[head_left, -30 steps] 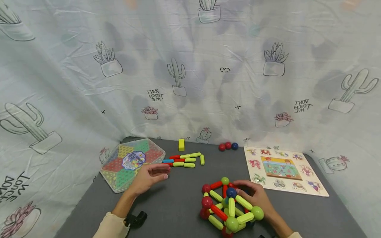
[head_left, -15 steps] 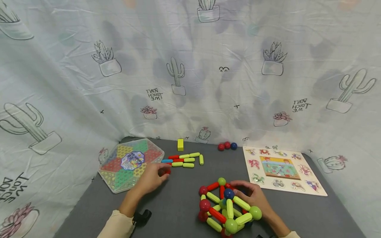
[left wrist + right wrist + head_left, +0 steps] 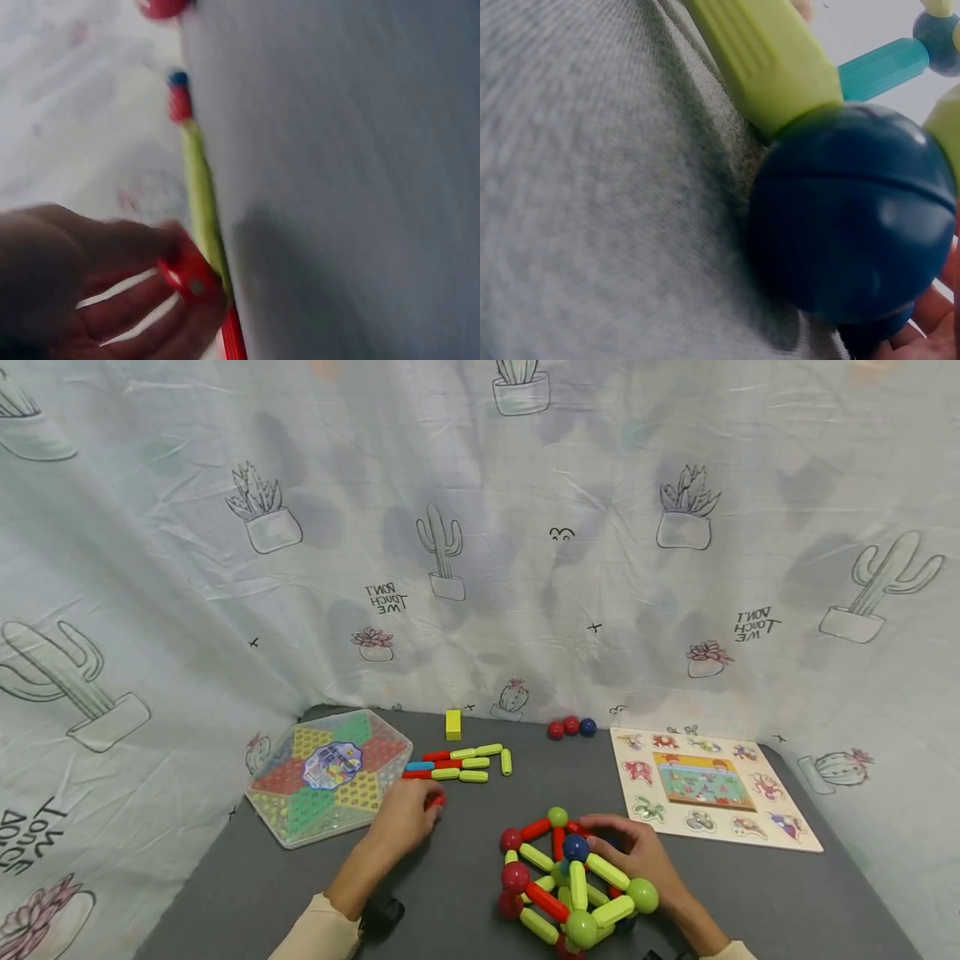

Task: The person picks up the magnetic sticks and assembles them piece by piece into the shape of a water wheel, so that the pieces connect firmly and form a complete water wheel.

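Currently the left hand (image 3: 405, 817) pinches a red stick (image 3: 193, 281) between thumb and fingers, just right of the flat game box (image 3: 309, 812) and on the near side of some loose sticks (image 3: 474, 777). At the near right, the right hand (image 3: 641, 856) holds the far right side of a ball-and-stick frame (image 3: 577, 885) on the grey table (image 3: 465, 860), its fingers bent and partly hidden behind the frame.

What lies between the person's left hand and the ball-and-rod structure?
In the head view, only bare grey tabletop lies between the left hand, which pinches a red rod, and the ball-and-rod structure.
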`<state>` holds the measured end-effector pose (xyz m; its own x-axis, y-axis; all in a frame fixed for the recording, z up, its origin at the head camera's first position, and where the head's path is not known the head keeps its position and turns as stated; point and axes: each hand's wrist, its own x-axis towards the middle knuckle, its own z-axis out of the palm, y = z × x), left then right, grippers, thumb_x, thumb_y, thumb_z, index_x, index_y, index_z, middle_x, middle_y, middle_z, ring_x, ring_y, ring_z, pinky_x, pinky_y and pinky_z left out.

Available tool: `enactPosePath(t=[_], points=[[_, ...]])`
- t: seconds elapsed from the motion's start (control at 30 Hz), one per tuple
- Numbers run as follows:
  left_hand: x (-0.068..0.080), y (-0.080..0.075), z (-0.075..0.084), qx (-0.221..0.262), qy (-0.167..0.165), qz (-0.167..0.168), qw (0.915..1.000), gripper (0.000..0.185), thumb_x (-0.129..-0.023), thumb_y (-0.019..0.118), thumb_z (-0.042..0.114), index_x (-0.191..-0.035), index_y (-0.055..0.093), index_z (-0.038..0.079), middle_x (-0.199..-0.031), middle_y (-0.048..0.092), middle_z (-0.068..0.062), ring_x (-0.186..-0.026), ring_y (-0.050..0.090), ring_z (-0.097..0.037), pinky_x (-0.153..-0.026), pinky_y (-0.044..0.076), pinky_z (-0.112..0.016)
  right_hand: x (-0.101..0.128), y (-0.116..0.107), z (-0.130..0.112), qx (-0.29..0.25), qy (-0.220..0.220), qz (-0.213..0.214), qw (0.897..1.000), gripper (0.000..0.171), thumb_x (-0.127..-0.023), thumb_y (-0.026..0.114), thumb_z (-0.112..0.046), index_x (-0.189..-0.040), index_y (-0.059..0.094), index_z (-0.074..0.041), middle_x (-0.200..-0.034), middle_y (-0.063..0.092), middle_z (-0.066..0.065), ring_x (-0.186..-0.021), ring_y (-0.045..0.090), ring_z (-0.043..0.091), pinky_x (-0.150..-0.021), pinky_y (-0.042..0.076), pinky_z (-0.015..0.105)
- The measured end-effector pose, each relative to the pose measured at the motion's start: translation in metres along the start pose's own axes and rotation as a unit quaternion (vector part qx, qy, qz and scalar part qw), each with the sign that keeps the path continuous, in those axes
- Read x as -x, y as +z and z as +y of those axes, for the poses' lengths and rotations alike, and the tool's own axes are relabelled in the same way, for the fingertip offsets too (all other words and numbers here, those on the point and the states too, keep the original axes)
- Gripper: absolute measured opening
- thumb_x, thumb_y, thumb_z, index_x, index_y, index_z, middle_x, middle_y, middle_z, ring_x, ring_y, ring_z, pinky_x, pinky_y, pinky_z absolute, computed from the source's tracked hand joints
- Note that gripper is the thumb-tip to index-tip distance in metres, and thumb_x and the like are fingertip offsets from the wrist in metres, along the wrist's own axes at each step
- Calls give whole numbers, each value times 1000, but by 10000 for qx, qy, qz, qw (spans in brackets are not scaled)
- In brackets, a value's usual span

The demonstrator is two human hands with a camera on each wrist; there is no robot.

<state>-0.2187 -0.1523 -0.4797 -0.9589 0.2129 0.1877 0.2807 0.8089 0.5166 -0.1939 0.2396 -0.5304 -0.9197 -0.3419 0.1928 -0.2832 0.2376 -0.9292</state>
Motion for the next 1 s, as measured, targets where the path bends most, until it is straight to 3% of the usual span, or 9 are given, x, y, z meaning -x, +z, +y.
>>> enactPosePath(t=[0.07,0.1,0.23,0.3,0.37,0.6,0.73,0.93,1.0], points=[[2,1,14,1302,-68,-307,9910,13,-95,85,8,-108,82,6,-98,81,-3,-83,74,-14,-77,63,-33,0,0,0,47,-13,18,10000,25,-106,71,-8,-131,77,-4,-127,79,18,-115,74,3,-95,58,20],[2,1,23,2107,-187,-567,9757,19,-97,84,10,-115,81,5,-105,82,-7,-89,76,-15,-80,64,-33,0,0,0,74,-32,28,10000,25,-106,71,-7,-130,77,-4,-126,79,18,-115,74,3,-95,58,20],[3,1,60,4488,-740,-1567,8767,34,-104,77,17,-133,74,1,-125,79,-15,-105,78,-19,-90,66,-37,0,0,-1,25,-46,29,10000,25,-106,71,-7,-130,77,-3,-127,79,19,-115,74,3,-95,58,20],[4,1,76,4930,-883,-1925,8439,36,-106,75,19,-137,73,1,-128,78,-15,-105,78,-19,-92,66,-40,0,0,-1,-28,-61,5,10000,25,-106,71,-7,-130,76,-2,-127,78,21,-115,74,3,-95,58,20],[4,2,86,4948,-912,-2209,8355,35,-106,75,19,-137,73,2,-124,80,-11,-101,78,-17,-91,66,-38,0,0,0,-95,-60,-16,9999,25,-106,70,-6,-130,76,-1,-128,78,22,-116,74,4,-95,59,21],[1,4,100,4496,-971,-3001,8357,28,-104,76,20,-128,79,6,-107,83,-7,-96,77,-12,-92,63,-31,-1,1,2,-196,-59,-35,9998,25,-105,71,-5,-130,76,-1,-128,77,23,-117,73,3,-97,59,21],[-2,8,104,4177,-908,-3185,8461,26,-102,78,21,-125,81,8,-106,84,-5,-96,77,-11,-88,63,-29,-2,0,3,-209,-116,-28,9997,25,-105,71,-4,-130,76,-1,-128,77,23,-118,73,3,-97,59,20],[-7,15,109,4111,-800,-3325,8450,29,-103,77,20,-130,79,10,-107,85,-7,-94,78,-11,-85,62,-27,-2,-1,6,-183,-207,-67,9996,25,-106,70,-4,-129,76,0,-129,77,23,-119,73,3,-98,58,20],[-7,18,108,4042,-715,-3257,8518,28,-104,76,22,-129,79,10,-105,84,-5,-92,76,-11,-82,61,-25,-1,-1,7,-178,-212,-68,9996,24,-106,70,-4,-129,76,0,-129,77,22,-119,73,3,-99,57,19]])
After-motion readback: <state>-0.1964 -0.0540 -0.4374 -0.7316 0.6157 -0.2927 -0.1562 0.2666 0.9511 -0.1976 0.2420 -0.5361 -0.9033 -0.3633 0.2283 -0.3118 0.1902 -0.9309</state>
